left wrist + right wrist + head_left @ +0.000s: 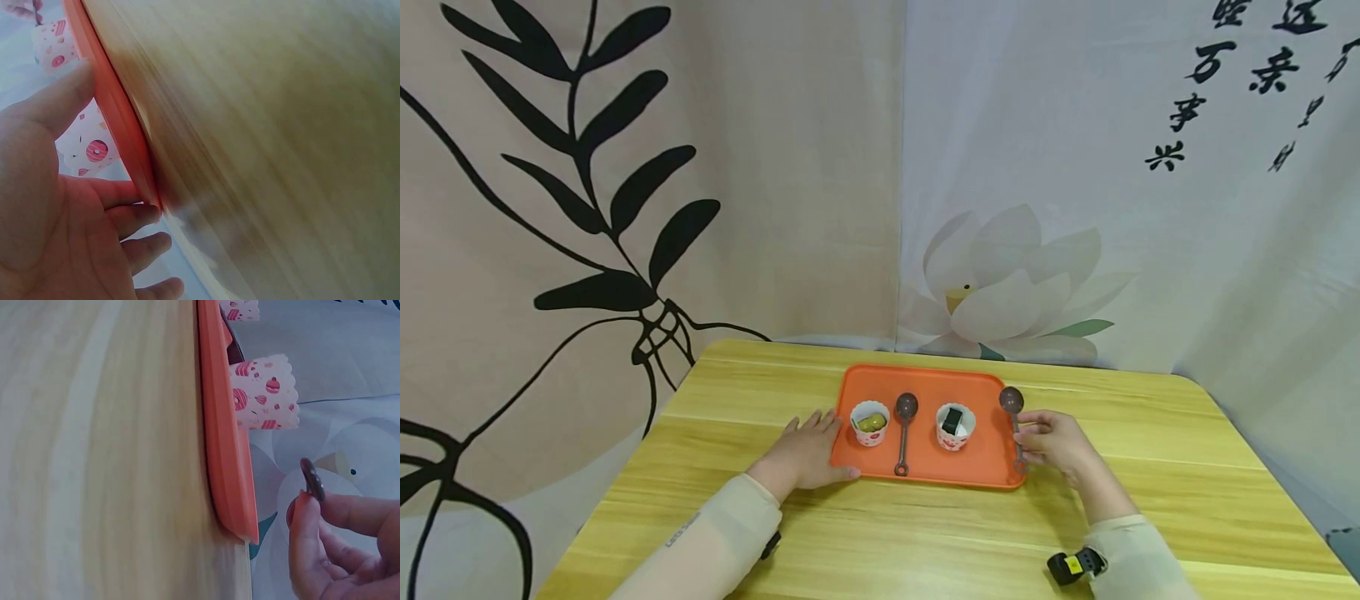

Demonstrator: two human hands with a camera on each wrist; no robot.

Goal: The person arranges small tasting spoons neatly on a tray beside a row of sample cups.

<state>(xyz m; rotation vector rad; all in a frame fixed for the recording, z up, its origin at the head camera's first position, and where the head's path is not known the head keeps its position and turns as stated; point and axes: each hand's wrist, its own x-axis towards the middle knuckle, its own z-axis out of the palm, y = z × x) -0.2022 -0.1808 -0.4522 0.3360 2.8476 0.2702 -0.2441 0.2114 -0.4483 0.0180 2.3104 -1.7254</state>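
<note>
My right hand (1060,446) pinches the handle of a dark brown spoon (1012,401) between thumb and fingertips. The spoon points bowl away from me, over the right edge of an orange tray (925,382). At the tray's front left corner rests my left hand (805,454), fingers spread and fairly straight, the thumb along the front rim in the left wrist view. Inside the tray stand two patterned paper cups: the left cup (870,439) contains yellow-green pieces (872,422), the right cup (953,442) a dark block (952,420). A second spoon (906,407) lies between them.
The tray sits toward the back of a wood-grain table (880,542). Behind the table's far edge hangs a printed curtain (805,167) with leaves, a lotus and characters. Each wrist wears a small black device, the right one (1071,567) plainly seen.
</note>
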